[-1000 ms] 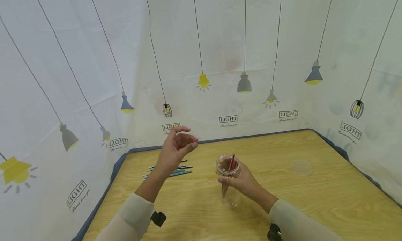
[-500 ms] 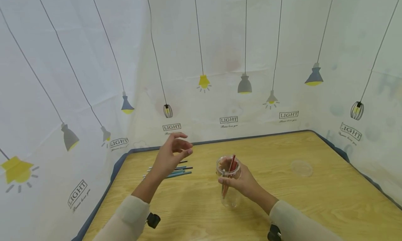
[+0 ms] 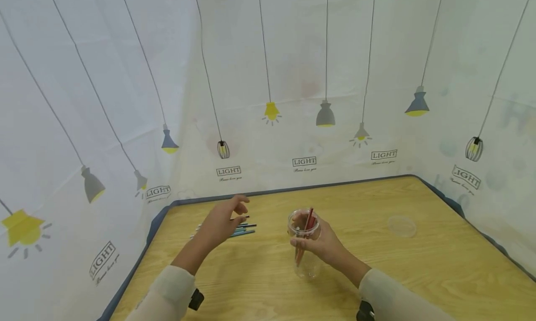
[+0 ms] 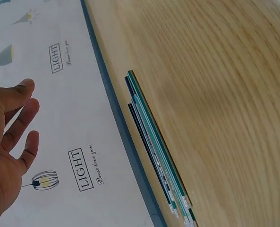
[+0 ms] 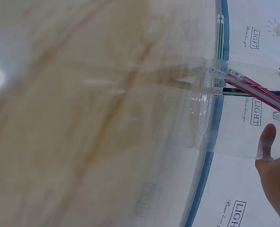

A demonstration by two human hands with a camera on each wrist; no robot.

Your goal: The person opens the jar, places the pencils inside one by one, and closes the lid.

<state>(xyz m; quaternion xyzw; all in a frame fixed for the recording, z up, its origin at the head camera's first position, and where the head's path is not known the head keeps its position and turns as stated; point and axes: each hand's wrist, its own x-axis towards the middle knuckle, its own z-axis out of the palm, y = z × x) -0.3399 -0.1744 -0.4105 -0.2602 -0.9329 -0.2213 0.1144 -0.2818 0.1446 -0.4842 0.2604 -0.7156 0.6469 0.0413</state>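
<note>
My right hand [image 3: 328,244] grips a clear plastic jar [image 3: 311,268] around its upper part, and the jar stands upright on the table. Several pencils lean inside it; the red pencils [image 3: 309,218] reach above the rim, and the right wrist view also shows a black pencil [image 5: 234,91] through the wall. My left hand [image 3: 217,223] hovers over loose pencils [image 3: 244,233] at the table's left, fingers loosely bent and nothing held. Those pencils [image 4: 154,146] are teal, blue and dark, lying side by side in the left wrist view. In the head view the hand partly hides them.
A clear round lid [image 3: 403,226] lies flat on the wooden table [image 3: 377,274], right of the jar. White sheeting [image 3: 310,139] printed with lamps rises behind the table and along both sides. A dark blue band [image 3: 343,182] edges the table.
My left hand has lowered and drawn slightly left toward the loose pencils. The right hand and the jar have stayed in place.
</note>
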